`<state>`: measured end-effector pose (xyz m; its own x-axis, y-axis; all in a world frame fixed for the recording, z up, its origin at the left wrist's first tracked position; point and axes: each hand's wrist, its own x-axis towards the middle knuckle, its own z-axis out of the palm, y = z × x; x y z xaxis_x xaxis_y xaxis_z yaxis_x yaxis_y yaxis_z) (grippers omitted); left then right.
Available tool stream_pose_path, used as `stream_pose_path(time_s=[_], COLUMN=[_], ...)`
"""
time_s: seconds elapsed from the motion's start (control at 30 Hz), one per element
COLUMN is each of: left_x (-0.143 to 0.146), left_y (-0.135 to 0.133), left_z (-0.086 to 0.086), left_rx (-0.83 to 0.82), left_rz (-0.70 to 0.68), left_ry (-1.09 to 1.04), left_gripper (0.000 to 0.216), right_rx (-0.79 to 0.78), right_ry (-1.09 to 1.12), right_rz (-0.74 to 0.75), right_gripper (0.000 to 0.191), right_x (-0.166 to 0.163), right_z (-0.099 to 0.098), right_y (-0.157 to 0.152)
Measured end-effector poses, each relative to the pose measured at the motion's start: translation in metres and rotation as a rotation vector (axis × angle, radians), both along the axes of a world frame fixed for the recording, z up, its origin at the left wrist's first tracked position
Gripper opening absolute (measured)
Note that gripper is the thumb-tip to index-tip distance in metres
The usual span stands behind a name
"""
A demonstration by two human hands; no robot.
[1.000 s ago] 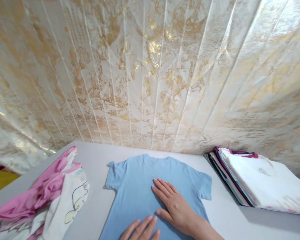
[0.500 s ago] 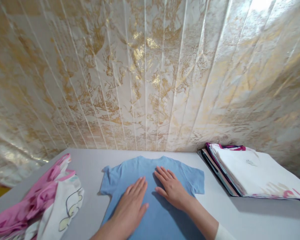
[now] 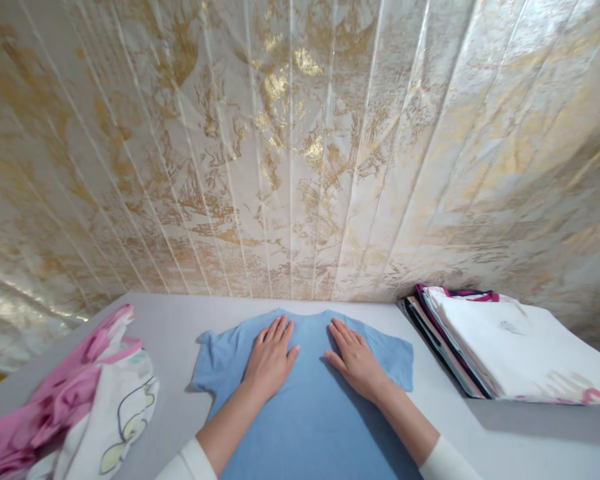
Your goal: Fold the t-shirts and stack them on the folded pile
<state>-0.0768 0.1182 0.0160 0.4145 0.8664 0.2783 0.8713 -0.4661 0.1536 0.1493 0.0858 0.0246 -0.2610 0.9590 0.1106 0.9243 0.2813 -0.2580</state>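
A light blue T-shirt (image 3: 300, 420) lies spread out on the white table, collar toward the wall and sleeves out to both sides. My left hand (image 3: 271, 357) rests flat on the upper left of its chest, fingers stretched toward the collar. On the upper right, below the shoulder, my right hand (image 3: 355, 360) is also laid flat with the fingers extended. Neither hand grips the cloth. The left sleeve is a little crumpled, while the right one lies smoother. The shirt's lower part runs out of the bottom of the view.
At the left of the table (image 3: 175, 313) lies a crumpled heap of pink and white clothing (image 3: 70, 407). A stack of folded clothes (image 3: 525, 347), a white printed one on top, sits at the right. Behind the table hangs a shiny gold-patterned curtain (image 3: 290, 167).
My left hand has slid up the shirt toward the collar. My right hand has shifted a little to the right and upward. The shirt still lies flat.
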Motion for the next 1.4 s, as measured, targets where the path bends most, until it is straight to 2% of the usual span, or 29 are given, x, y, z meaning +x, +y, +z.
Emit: stream_pose_path(time_s=[0.13,0.17,0.2,0.27,0.33,0.4,0.47,0.53,0.63,0.7,0.8,0.87,0.93,1.07,1.23,1.4], left_x=[0.000,-0.001,-0.001,-0.002,-0.002,0.003,0.014,0.030,0.064,0.087,0.113,0.121,0.122,0.117,0.113,0.112], left_y=[0.001,0.001,0.002,0.002,0.000,-0.007,-0.023,-0.045,-0.081,-0.098,-0.107,-0.108,-0.108,-0.108,-0.108,-0.110], left_z=[0.004,0.006,0.008,0.012,0.015,0.018,0.022,0.027,0.033,0.031,0.019,0.009,0.003,0.009,0.022,0.020], left_rx=[0.034,0.044,0.054,0.072,0.087,0.096,0.099,0.053,-0.181,-0.321,-0.406,-0.396,-0.379,-0.382,-0.399,-0.414], left_rz=[-0.027,-0.044,-0.067,-0.123,-0.176,-0.225,-0.279,-0.358,-0.528,-0.587,-0.532,-0.496,-0.499,-0.559,-0.588,-0.595], left_ry=[-0.047,-0.061,-0.074,-0.094,-0.107,-0.113,-0.109,-0.097,-0.073,-0.058,-0.069,-0.086,-0.101,-0.116,-0.138,-0.190], left_gripper=[0.045,0.044,0.042,0.040,0.039,0.040,0.041,0.042,0.046,0.059,0.074,0.078,0.078,0.068,0.064,0.062], right_rx=[-0.018,-0.032,-0.045,-0.059,-0.057,-0.003,0.108,0.202,0.211,0.199,0.200,0.201,0.199,0.207,0.216,0.236], right_ry=[0.078,0.083,0.081,0.063,0.064,0.111,0.179,0.199,0.094,0.035,0.023,0.035,0.061,0.106,0.116,0.085], right_rz=[0.279,0.306,0.293,0.164,0.033,-0.030,-0.104,-0.263,-0.503,-0.569,-0.553,-0.532,-0.536,-0.592,-0.545,-0.509], right_gripper=[0.065,0.066,0.067,0.066,0.062,0.056,0.051,0.047,0.044,0.041,0.027,0.014,0.011,0.021,0.020,0.022], right_x=[-0.024,-0.025,-0.022,-0.009,0.013,0.039,0.064,0.087,0.109,0.113,0.110,0.110,0.112,0.121,0.119,0.114], right_z=[0.000,-0.001,-0.001,-0.002,-0.002,0.001,0.006,0.010,0.010,0.005,-0.004,-0.008,-0.009,-0.007,-0.006,-0.006], right_y=[-0.062,-0.073,-0.081,-0.086,-0.083,-0.075,-0.067,-0.058,-0.045,-0.035,-0.022,-0.015,-0.009,0.002,0.011,0.010])
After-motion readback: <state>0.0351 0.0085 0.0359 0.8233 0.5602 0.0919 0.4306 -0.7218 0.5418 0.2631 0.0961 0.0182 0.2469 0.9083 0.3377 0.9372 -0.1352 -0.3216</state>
